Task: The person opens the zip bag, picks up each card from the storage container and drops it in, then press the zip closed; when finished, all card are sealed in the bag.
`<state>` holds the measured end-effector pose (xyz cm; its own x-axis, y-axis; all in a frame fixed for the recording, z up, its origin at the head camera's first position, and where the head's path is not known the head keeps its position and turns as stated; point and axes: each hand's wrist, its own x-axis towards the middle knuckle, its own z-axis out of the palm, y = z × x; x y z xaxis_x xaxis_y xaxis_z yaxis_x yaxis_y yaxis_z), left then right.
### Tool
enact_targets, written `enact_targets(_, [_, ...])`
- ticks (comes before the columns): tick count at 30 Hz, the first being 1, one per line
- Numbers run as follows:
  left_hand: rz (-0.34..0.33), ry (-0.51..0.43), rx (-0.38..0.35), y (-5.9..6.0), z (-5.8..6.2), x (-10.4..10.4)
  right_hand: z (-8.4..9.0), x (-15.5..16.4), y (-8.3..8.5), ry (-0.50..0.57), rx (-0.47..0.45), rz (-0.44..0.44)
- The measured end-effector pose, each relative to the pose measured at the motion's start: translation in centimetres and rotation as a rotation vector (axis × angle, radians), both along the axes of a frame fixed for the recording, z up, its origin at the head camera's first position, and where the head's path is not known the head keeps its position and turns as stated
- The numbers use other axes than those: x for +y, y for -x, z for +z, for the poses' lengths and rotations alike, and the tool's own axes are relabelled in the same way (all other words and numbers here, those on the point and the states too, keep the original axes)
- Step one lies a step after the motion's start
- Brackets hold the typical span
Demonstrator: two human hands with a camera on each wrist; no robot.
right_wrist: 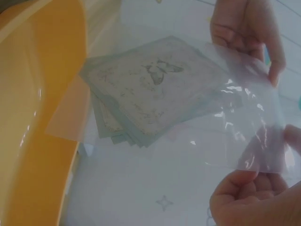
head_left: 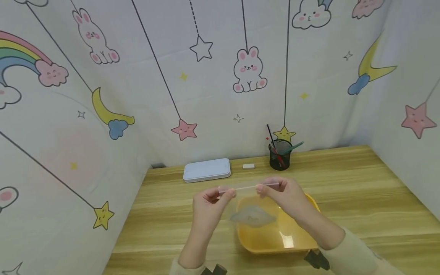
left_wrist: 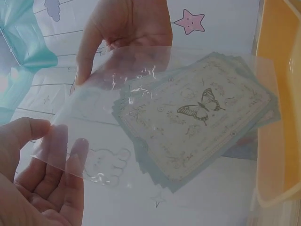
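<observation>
A clear plastic bag point(left_wrist: 101, 108) hangs upright between my two hands over the yellow basin point(head_left: 261, 250). My left hand point(head_left: 207, 208) pinches its top edge at the left, and my right hand point(head_left: 290, 196) pinches the same edge at the right, thumbs on the near side. Low in the bag lies a fanned stack of cards point(left_wrist: 193, 132) with pale green borders. The front card carries a printed butterfly, plain in the left wrist view and fainter through the film in the right wrist view point(right_wrist: 157, 92).
On the wood-grain table point(head_left: 165, 225), a flat white case point(head_left: 207, 170) lies at the back. Right of it are a small white block point(head_left: 248, 166) and a black mesh pen holder point(head_left: 279, 158) with pens. A printed cloth point(head_left: 213, 95) walls the back and sides.
</observation>
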<state>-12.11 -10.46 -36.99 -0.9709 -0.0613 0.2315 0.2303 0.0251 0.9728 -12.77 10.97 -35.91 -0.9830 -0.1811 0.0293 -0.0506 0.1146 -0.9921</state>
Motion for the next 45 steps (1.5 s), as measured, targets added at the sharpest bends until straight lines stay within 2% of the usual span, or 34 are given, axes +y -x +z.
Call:
enact_targets(7, [-0.002,-0.022,0.023,0.0,0.1,-0.3,-0.3,0.3,0.2,0.036,0.032,-0.020])
enact_targets(16, [0.000,-0.033,0.052,0.0,-0.1,-0.7,-0.1,0.7,0.1,0.023,0.040,-0.057])
enact_targets(39, [0.011,-0.053,0.030,0.1,-0.2,-1.5,-0.7,1.6,0.0,0.115,0.082,-0.185])
enact_targets(45, [0.018,-0.057,0.027,0.1,-0.2,-1.7,-0.7,1.7,0.0,0.149,0.075,-0.184])
